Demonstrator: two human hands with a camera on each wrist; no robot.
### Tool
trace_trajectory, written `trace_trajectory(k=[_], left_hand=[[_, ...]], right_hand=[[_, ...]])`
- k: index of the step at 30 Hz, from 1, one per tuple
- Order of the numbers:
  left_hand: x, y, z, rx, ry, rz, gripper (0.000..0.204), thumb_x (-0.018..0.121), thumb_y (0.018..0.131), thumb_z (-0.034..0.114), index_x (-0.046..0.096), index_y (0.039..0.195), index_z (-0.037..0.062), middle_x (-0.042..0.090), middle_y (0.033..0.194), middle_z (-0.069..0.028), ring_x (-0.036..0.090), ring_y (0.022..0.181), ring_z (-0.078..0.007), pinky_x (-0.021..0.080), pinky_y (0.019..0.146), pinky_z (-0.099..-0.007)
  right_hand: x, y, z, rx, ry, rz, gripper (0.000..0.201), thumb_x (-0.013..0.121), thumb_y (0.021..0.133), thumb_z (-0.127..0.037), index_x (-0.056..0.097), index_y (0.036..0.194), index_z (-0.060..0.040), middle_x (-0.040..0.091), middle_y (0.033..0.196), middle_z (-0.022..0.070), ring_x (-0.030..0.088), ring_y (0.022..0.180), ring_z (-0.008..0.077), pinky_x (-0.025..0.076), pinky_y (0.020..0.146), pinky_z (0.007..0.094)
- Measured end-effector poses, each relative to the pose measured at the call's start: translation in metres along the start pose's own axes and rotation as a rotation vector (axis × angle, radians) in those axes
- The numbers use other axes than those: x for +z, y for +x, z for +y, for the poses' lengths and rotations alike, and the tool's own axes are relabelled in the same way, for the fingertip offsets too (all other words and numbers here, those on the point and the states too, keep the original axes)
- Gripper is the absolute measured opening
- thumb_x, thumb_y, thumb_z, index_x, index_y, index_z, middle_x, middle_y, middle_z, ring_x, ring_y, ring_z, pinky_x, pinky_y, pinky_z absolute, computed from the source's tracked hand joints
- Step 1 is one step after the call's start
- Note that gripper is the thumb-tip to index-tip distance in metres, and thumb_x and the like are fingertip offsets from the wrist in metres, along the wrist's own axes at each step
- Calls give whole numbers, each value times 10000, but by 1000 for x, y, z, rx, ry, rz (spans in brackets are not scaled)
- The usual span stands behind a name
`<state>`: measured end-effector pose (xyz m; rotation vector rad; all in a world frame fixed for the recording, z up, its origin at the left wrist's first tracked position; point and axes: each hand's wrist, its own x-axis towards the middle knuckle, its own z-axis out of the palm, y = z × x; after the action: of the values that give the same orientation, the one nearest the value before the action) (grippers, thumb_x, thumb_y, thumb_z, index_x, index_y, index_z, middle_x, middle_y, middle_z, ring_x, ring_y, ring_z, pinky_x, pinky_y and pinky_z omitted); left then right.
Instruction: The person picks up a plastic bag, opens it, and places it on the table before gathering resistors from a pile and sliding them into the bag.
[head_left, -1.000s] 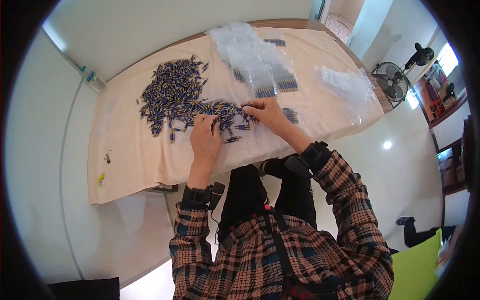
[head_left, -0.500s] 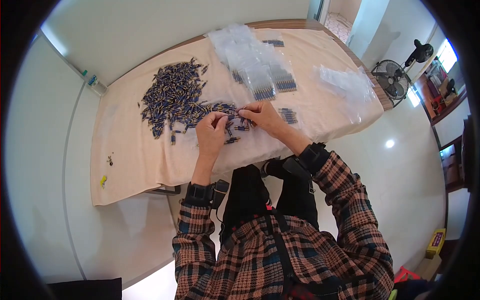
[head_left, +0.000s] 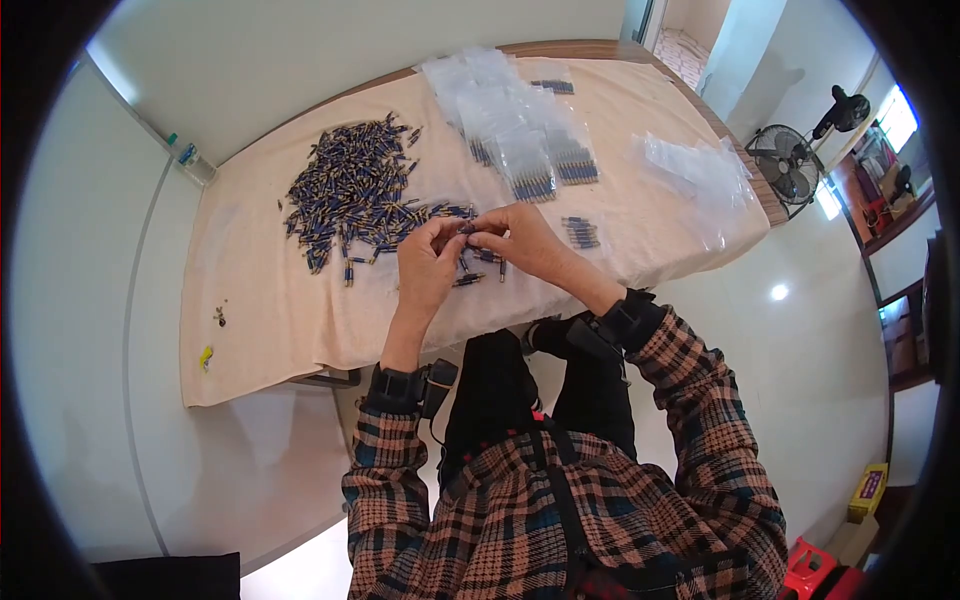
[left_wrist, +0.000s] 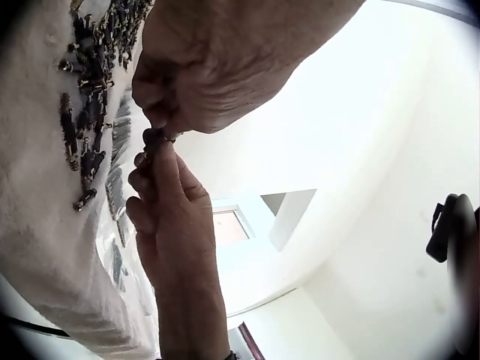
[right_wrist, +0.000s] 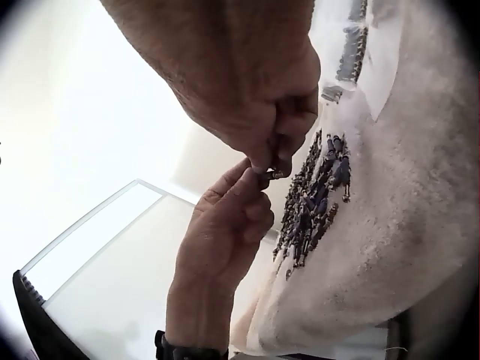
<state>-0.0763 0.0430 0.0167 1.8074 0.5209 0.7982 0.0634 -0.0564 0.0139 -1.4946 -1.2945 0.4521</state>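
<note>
one small metal-ended part (right_wrist: 273,175) is above the cloth (head_left: 260,330), near the loose pile (head_left: 350,190); the left hand (head_left: 424,275) and right hand (head_left: 535,245) pinch it between thumbs and fingertips. it looks light, stiff, perhaps slippery, best held around its middle, clear of the tips.

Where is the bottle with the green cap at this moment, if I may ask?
In the head view, the bottle is at the far left corner of the cloth-covered table, by the wall, left of the large pile of pieces.
</note>
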Motion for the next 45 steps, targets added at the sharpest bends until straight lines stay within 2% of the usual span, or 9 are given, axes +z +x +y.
trace_trajectory(k=[8,11,12,15,23,25,29,32,45], left_hand=[[4,-5,8,-70,-129,-104,123,618,846,6,666,953,-30,627,701,-12,525,583,-45,425,516,-201],[12,-9,12,-91,-201,-115,110,612,857,13,667,941,-29,607,675,2,509,556,-39,406,489,-194],[15,-11,12,-100,-238,-118,105,608,862,17,668,936,-29,597,662,9,501,543,-35,396,476,-190],[32,-21,12,-145,-296,-77,100,607,867,21,669,931,-25,587,646,15,499,533,-37,391,468,-189],[83,-49,13,-156,-354,-173,96,622,875,48,670,939,-5,594,663,15,503,536,-36,382,462,-190],[90,-48,13,-146,-336,-209,98,625,877,54,669,944,-2,602,681,12,508,550,-35,386,470,-190],[99,-41,4,93,-124,-242,115,649,835,46,661,944,13,632,825,-49,585,705,-126,446,582,-257],[96,-25,-11,331,351,-83,156,668,767,35,647,921,21,597,950,-112,569,890,-260,449,736,-346],[103,-23,-17,431,453,-130,164,686,715,36,635,870,25,568,919,-137,546,890,-319,433,793,-377]], right_hand=[[-16,-11,-9,-52,-56,-87,163,663,832,-132,684,825,30,597,606,81,492,534,94,394,499,290],[-25,-26,-23,315,108,-96,182,668,847,-141,686,877,38,628,630,50,540,556,83,415,489,258],[-24,-31,-23,317,106,-87,182,668,847,-141,686,877,38,628,630,50,540,556,83,415,489,258],[-22,-58,-17,330,345,122,183,660,863,-105,667,973,42,662,783,56,610,609,89,484,501,223],[-38,-118,-4,348,658,473,182,678,826,-47,657,966,69,676,766,93,657,680,122,545,571,231],[-55,-126,-3,347,597,444,172,673,831,-45,659,960,68,677,764,94,658,675,124,548,574,232],[-102,-139,2,360,389,403,144,666,835,-43,667,931,65,677,755,97,656,658,126,553,581,232],[-132,-138,19,378,267,448,133,670,830,-44,675,910,62,676,748,97,648,641,120,550,577,229],[-150,-113,34,519,168,232,126,683,793,-42,689,860,64,670,706,77,618,596,96,500,515,220]])
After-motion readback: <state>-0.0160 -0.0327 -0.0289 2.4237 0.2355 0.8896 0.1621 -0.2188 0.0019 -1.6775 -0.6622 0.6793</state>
